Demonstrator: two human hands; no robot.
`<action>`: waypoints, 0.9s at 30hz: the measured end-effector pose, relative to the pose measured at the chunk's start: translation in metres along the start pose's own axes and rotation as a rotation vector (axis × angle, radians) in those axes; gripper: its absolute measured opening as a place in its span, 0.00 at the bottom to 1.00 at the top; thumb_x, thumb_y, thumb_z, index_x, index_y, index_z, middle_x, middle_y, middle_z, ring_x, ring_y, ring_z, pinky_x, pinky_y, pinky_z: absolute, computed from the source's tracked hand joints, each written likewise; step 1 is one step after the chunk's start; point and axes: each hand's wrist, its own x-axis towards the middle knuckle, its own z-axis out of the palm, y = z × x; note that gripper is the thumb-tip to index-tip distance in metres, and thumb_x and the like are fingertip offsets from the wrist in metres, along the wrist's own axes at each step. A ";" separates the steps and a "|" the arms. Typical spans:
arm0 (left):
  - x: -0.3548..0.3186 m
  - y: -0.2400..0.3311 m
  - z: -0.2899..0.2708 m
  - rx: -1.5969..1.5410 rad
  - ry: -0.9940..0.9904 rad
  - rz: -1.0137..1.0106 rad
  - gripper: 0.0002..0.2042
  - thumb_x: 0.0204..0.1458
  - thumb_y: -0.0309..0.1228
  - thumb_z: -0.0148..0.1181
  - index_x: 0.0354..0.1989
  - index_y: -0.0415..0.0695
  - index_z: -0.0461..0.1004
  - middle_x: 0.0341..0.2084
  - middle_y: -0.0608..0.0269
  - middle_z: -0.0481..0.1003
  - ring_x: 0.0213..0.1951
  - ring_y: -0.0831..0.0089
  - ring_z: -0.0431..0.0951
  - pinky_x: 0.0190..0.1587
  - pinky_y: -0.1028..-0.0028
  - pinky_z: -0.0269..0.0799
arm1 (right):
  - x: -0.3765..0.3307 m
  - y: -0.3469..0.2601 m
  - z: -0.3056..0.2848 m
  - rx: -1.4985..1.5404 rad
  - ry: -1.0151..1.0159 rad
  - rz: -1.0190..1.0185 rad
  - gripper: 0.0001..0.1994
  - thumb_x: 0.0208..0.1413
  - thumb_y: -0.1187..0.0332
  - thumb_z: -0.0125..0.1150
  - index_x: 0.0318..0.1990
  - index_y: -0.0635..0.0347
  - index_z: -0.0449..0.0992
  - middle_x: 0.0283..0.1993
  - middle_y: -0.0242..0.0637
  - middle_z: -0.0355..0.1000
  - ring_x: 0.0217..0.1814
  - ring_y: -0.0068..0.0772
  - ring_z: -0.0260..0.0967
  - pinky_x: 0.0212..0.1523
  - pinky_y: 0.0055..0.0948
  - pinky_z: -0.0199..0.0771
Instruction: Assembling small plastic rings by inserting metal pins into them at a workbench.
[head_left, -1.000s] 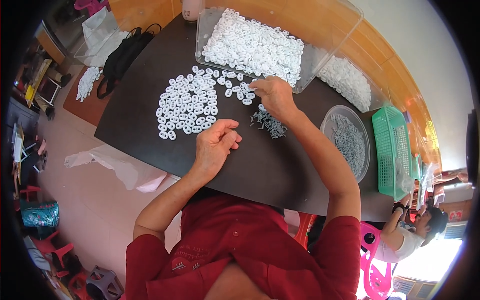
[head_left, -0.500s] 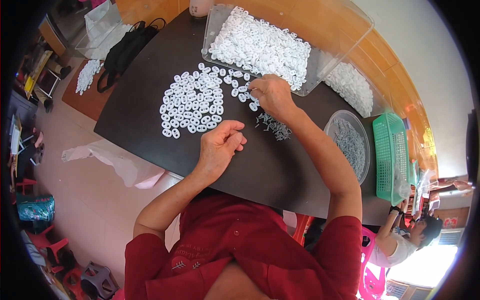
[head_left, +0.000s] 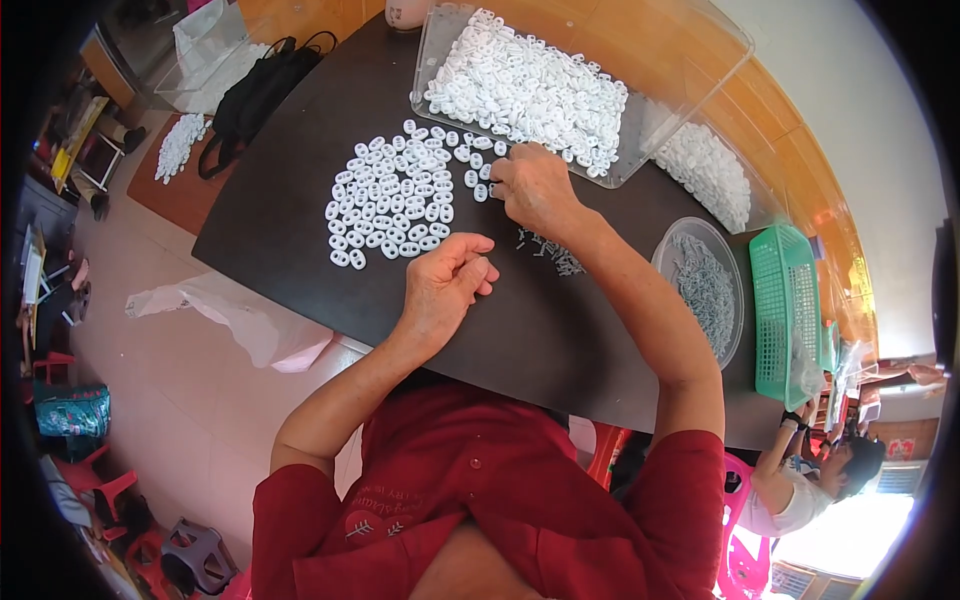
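Many white oval pieces with two holes [head_left: 395,195] lie spread flat in a cluster on the dark table [head_left: 480,350]. My right hand [head_left: 537,187] is over a few looser white pieces at the cluster's right side. Its fingers are pinched together and bent down at the tabletop; what they hold, if anything, is hidden. Just below the right wrist lies a small heap of grey screws [head_left: 555,255], partly covered by the forearm. My left hand [head_left: 445,285] rests on its side near the cluster's lower right, fingers curled and thumb against them, its inside hidden.
A clear bin [head_left: 425,75] heaped with white pieces stands at the back. To the right are a round tub [head_left: 741,290] of grey screws and a green basket [head_left: 785,310]. A black bag [head_left: 255,100] lies at far left. Another person [head_left: 800,490] sits at far right.
My right hand has shifted slightly left and turned palm down, and a white piece seen below its fingers no longer shows. The left hand has barely moved. The whole view has shifted a little.
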 end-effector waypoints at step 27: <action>-0.004 0.005 0.009 0.702 0.444 0.879 0.14 0.38 0.15 0.62 0.36 0.37 0.71 0.24 0.59 0.71 0.24 0.66 0.72 0.24 0.72 0.68 | -0.057 -0.078 -0.049 1.099 -0.028 0.560 0.05 0.47 0.73 0.62 0.30 0.68 0.76 0.27 0.31 0.72 0.30 0.16 0.65 0.31 0.17 0.66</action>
